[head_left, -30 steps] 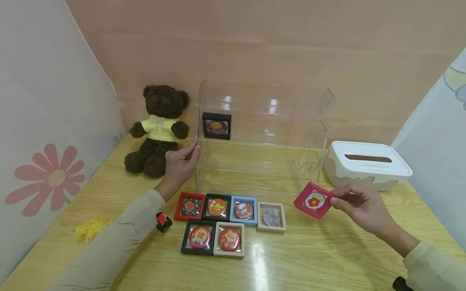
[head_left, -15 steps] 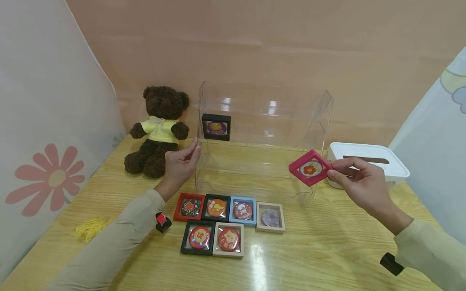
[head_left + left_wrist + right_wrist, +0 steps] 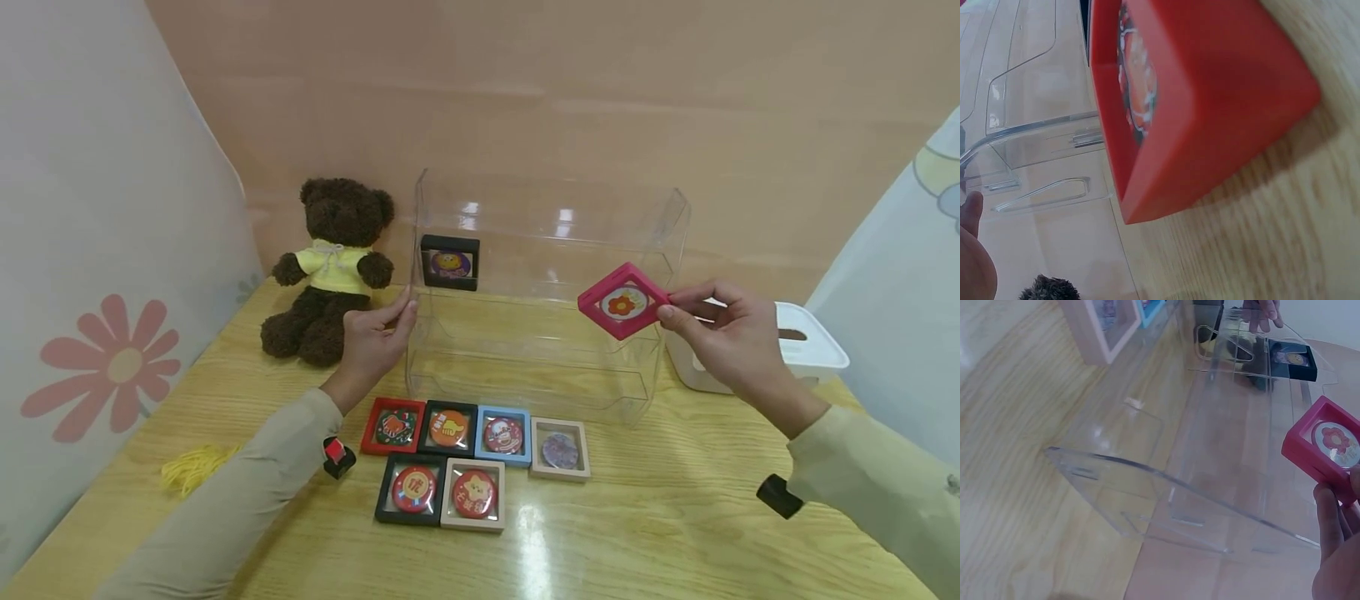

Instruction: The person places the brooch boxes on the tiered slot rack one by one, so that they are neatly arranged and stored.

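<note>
My right hand [image 3: 738,337] pinches a pink square display frame [image 3: 624,302] by its corner, tilted like a diamond in front of the clear rack's right half. Inside the frame is a round badge with a red flower. With thumb and fingertips, my left hand [image 3: 375,337] grips the left side edge of the clear acrylic tiered rack [image 3: 415,225]. A black frame [image 3: 450,263] with a purple and yellow badge stands on an upper tier at the left. The right wrist view shows the pink frame [image 3: 1319,440] between fingers and thumb, beside the rack.
Several framed badges lie in two rows before the rack, among them a red frame [image 3: 392,427], a blue one [image 3: 504,435] and a beige one [image 3: 560,450]. A brown teddy bear [image 3: 337,267] sits left, yellow string [image 3: 197,468] lies nearby, and a white tissue box [image 3: 817,342] stands right.
My right hand has raised the pink frame from low beside the rack, up and leftward to in front of its tiers. My left hand keeps its grip on the rack's left side.
</note>
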{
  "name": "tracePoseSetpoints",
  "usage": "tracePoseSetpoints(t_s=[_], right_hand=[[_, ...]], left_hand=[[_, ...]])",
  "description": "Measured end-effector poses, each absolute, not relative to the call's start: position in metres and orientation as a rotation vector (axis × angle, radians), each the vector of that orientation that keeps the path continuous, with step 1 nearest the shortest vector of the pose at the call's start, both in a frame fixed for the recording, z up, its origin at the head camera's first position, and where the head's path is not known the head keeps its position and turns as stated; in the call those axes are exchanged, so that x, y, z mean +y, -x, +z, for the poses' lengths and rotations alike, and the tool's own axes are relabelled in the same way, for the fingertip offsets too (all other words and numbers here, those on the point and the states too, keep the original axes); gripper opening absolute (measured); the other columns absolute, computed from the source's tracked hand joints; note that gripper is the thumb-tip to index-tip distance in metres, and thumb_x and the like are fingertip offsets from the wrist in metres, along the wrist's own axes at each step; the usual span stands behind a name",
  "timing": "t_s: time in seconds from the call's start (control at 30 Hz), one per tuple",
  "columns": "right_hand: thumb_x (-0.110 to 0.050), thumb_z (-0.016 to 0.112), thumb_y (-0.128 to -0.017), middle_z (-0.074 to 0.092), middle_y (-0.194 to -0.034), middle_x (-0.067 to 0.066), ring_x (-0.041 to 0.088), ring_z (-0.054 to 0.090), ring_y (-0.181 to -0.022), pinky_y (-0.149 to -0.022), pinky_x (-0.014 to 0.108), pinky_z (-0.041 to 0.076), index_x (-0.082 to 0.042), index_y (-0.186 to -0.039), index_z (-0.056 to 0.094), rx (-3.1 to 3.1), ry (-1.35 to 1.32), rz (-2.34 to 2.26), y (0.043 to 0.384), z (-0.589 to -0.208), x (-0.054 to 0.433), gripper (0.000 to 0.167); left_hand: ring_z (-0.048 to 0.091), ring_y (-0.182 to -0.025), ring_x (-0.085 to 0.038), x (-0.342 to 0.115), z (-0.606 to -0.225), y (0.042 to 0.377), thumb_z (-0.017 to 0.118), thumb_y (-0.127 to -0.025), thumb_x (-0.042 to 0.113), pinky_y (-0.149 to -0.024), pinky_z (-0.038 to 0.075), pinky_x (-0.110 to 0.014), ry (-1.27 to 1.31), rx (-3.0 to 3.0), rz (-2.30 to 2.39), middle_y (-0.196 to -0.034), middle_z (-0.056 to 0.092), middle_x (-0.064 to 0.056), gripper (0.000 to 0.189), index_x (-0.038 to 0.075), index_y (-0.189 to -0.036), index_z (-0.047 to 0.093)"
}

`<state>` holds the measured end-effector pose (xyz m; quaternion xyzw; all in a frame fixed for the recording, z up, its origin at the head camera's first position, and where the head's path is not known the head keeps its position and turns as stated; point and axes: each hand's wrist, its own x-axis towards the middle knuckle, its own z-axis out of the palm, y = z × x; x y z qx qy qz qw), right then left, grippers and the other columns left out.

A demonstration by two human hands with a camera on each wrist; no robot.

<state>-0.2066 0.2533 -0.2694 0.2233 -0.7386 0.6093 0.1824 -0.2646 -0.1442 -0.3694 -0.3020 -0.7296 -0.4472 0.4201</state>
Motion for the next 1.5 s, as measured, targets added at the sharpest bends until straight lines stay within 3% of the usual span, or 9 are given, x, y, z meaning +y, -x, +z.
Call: tracePoseSetpoints(t_s=[0.27, 0.73, 1.0, 1.5], right_hand=[[0.008, 0.068, -0.083, 0.065, -0.094, 0.008, 0.011, 0.068, -0.086, -0.068, 0.025, 0.053, 0.009, -0.092, 0.064, -2.173, -0.587, 1.581, 0.221, -0.257, 0.233, 0.01], [-0.002, 0.069, -0.087, 0.066, -0.096, 0.006, 0.01, 0.068, -0.082, -0.072, 0.021, 0.052, 0.009, -0.106, 0.066, -2.242, -0.547, 1.373, 0.239, -0.249, 0.21, 0.023], [-0.007, 0.07, -0.087, 0.067, -0.097, 0.01, 0.007, 0.067, -0.08, -0.071, 0.02, 0.052, 0.007, -0.105, 0.068, -2.239, -0.502, 1.323, 0.257, -0.247, 0.197, 0.023], [-0.014, 0.07, -0.088, 0.067, -0.1, 0.01, 0.014, 0.068, -0.082, -0.071, 0.021, 0.053, -0.002, -0.106, 0.07, -2.345, -0.51, 1.217, 0.277, -0.249, 0.176, 0.022]], left_hand=[[0.069, -0.067, -0.023, -0.144, -0.368, 0.262, 0.064, -0.086, -0.006, -0.058, 0.055, -0.026, 0.751, -1.837, -1.126, -0.092, 0.067, -0.018, 0.025, -0.009, -0.111, 0.063], [0.069, -0.07, -0.023, -0.142, -0.369, 0.263, 0.064, -0.086, -0.007, -0.059, 0.055, -0.027, 0.751, -1.824, -1.155, -0.094, 0.066, -0.018, 0.025, -0.009, -0.111, 0.063], [0.069, -0.07, -0.024, -0.142, -0.368, 0.261, 0.064, -0.086, -0.008, -0.059, 0.055, -0.027, 0.742, -1.829, -1.153, -0.094, 0.066, -0.019, 0.025, -0.01, -0.11, 0.064], [0.069, -0.067, -0.023, -0.144, -0.369, 0.263, 0.066, -0.084, -0.009, -0.058, 0.055, -0.027, 0.75, -1.835, -1.125, -0.09, 0.067, -0.019, 0.024, -0.011, -0.108, 0.064]])
